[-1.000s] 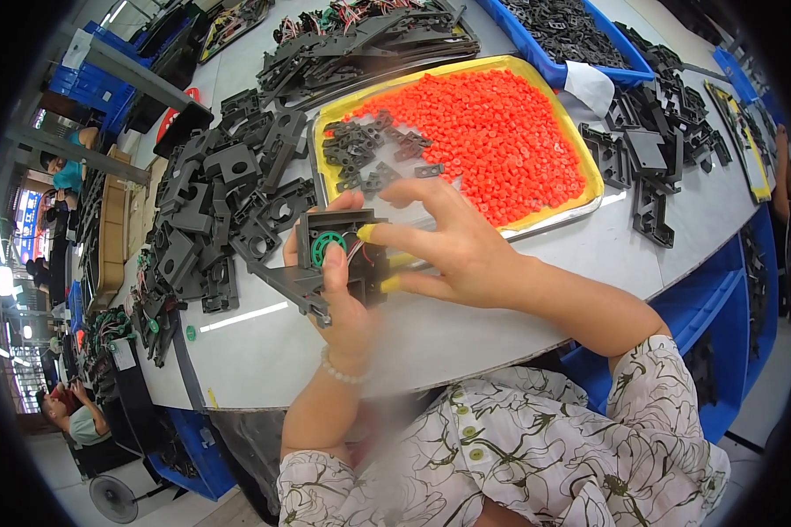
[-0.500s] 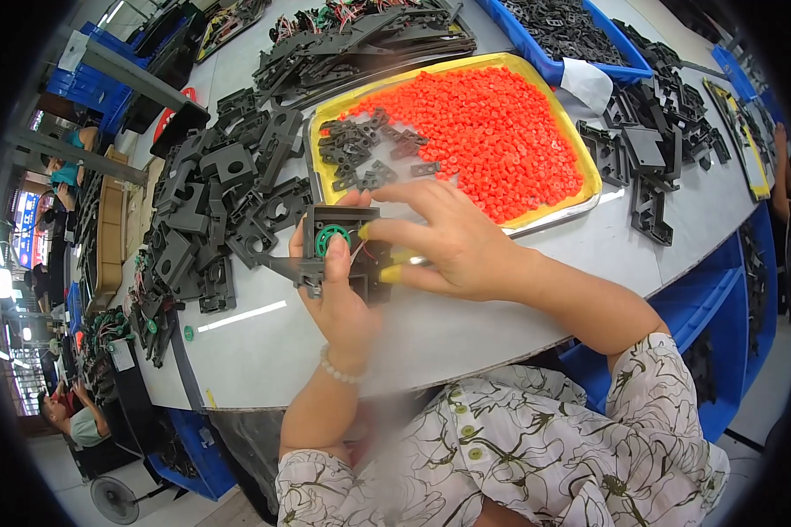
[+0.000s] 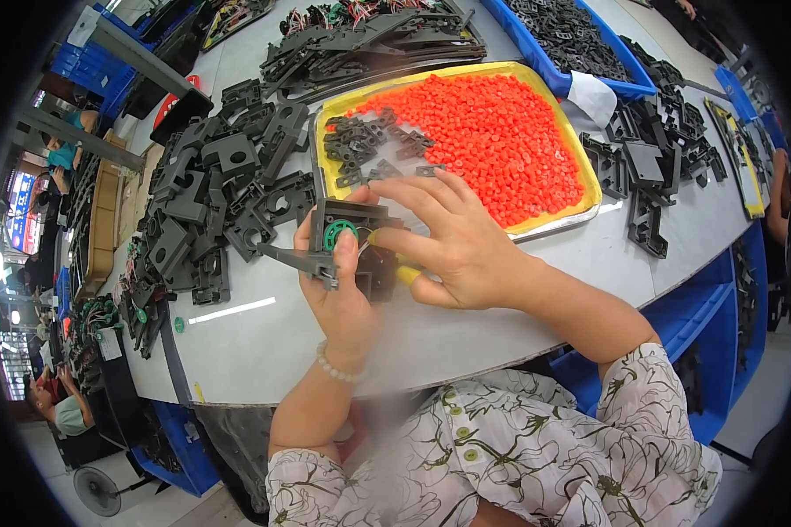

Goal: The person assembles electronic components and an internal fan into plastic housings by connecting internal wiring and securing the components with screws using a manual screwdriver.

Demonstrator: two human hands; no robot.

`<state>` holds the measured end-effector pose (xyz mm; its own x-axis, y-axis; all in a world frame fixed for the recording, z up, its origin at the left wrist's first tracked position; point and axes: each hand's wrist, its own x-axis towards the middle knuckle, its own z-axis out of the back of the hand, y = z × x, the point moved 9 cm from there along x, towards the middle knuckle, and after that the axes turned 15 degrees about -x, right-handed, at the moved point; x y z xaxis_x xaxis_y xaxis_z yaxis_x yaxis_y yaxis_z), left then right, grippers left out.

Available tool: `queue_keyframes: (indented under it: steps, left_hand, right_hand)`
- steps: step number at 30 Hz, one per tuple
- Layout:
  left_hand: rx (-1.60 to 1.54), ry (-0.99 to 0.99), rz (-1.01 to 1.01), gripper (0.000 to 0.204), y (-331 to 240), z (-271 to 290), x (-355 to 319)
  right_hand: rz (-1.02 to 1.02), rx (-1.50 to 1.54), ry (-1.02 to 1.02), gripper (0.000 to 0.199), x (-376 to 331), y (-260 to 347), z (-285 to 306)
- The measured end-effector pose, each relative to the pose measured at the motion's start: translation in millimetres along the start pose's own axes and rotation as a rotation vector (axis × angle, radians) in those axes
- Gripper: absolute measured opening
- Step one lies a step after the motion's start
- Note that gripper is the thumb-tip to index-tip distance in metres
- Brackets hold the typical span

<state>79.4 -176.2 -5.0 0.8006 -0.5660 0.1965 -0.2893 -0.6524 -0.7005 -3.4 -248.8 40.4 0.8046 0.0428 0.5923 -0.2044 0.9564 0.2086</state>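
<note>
Black plastic part (image 3: 353, 237) sits gripped between left hand (image 3: 343, 294) and right hand (image 3: 453, 241).

Both forearms are bare from the elbow down; the left hand (image 3: 343, 294) has a beaded, pale bracelet (image 3: 337, 369) round its wrist; the right hand (image 3: 461, 250) wears no ring or glove; the garment (image 3: 501, 457) is white with a dark leafy print, short sleeves and small round buttons down the front.

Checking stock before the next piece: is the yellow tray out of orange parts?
No, the yellow tray holds a thick heap of small orange parts, plus some dark plastic pieces at its left end.
</note>
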Motion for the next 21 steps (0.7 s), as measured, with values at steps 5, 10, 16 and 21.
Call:
queue_keyframes:
  steps: [5, 10, 16, 21]
  left_hand:
    - [0.169, -0.077, -0.056, 0.035, -1, 11, -2]
    - [0.021, -0.023, 0.004, 0.033, 5, 9, 2]
    - [-0.019, -0.058, 0.020, 0.032, 4, 8, 2]
    - [0.054, -0.051, -0.039, 0.032, -1, 9, 4]
  right_hand:
    - [-0.031, -0.217, 0.064, 0.032, 0, 4, -8]
    - [-0.065, -0.015, 0.045, 0.040, -1, -7, -9]
    - [-0.095, -0.011, -0.071, 0.038, -1, -19, 5]
    - [-0.082, -0.063, -0.068, 0.037, 2, -14, 9]
